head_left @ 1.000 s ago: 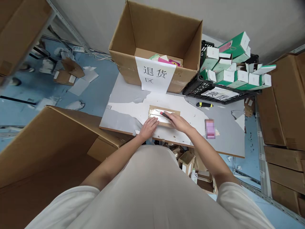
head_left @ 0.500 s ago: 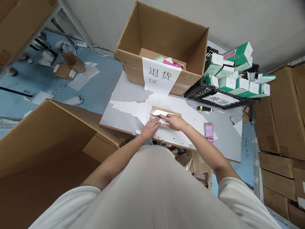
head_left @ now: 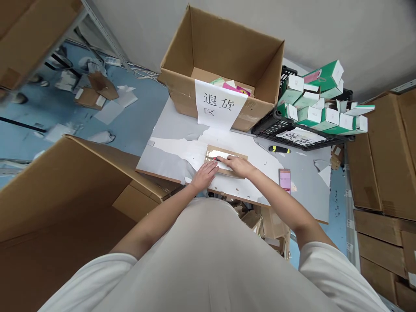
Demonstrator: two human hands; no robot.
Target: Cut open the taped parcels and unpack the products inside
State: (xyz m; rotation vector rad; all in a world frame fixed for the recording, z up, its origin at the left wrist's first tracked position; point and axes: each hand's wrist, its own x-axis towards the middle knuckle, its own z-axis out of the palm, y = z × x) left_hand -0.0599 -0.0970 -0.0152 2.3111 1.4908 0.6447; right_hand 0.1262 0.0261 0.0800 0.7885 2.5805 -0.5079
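Note:
A small flat cardboard box (head_left: 242, 156) with a white label and shiny tape lies on the table in front of me. My left hand (head_left: 206, 174) rests flat on its near left corner, fingers stretched out. My right hand (head_left: 238, 165) is closed over the label, forefinger pointing left along a small red-and-black tool (head_left: 215, 158). The tool's end touches or hovers just over the taped left part of the box; I cannot tell which. Most of the tool is hidden under the fingers, so its kind is unclear.
At the back of the table (head_left: 178, 150) stands a large open carton (head_left: 182, 102) with a paper sign. Right of it, a black crate (head_left: 269, 125) holds several green-and-white boxes. A black-and-yellow cutter (head_left: 279, 149) and a phone (head_left: 285, 180) lie on the right. A big open carton (head_left: 65, 186) stands left.
The view has shifted very slightly. Both hands, the box and the tool look almost the same as before.

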